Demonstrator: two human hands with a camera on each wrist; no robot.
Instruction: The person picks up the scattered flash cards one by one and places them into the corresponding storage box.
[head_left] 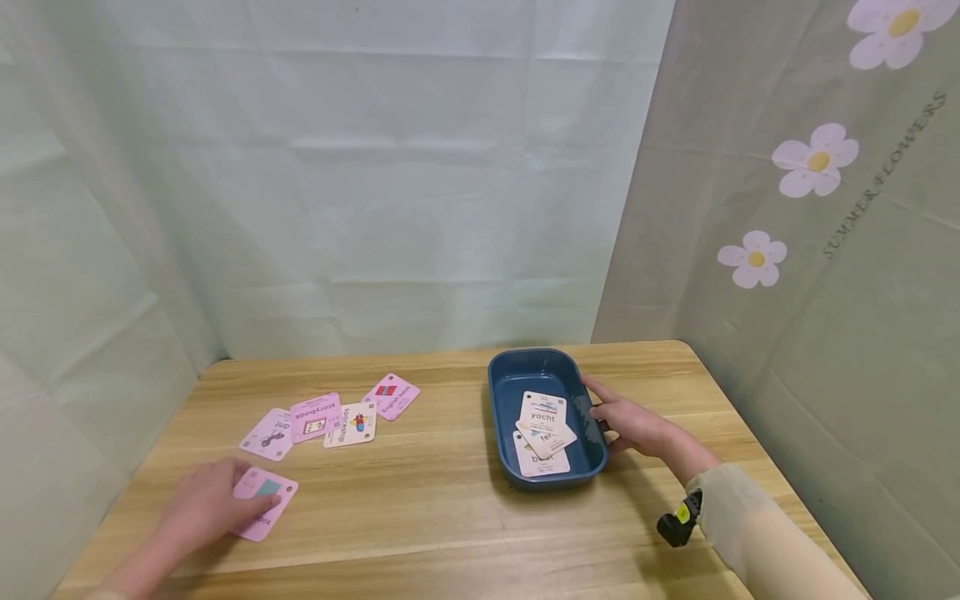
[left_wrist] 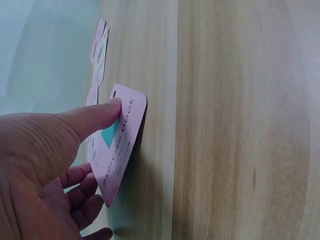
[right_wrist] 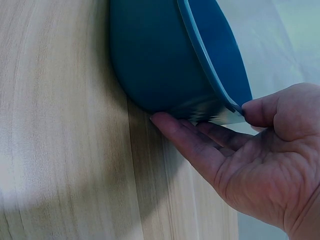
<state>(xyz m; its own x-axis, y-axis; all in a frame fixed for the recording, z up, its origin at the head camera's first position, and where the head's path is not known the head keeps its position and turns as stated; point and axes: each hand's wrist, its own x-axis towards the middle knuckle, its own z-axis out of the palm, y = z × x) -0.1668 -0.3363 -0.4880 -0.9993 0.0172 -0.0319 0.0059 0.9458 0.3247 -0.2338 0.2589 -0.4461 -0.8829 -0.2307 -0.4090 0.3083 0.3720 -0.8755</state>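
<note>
My left hand [head_left: 206,504] pinches a pink "exercise book" card [left_wrist: 120,145] at the table's left front, thumb across its printed face. In the left wrist view the card is tilted, with its fingers partly behind it. My right hand [head_left: 637,425] holds the right side of a blue plastic bin [head_left: 506,454], thumb at the rim and fingers against the outer wall [right_wrist: 155,65]. Inside the bin lie overlapping white cards: a "yacht" card [head_left: 543,414], a partly covered card [head_left: 557,442] and, lowest, another white card [head_left: 551,465].
Beyond my left hand lie a pink "storybook" card [head_left: 315,415], a "spaceship" card [head_left: 351,427], an "English book" card [head_left: 393,396] and a pale card with a dark picture [head_left: 270,435]. They overlap on the wooden table [head_left: 405,517]. Cloth curtains [head_left: 390,183] stand around it.
</note>
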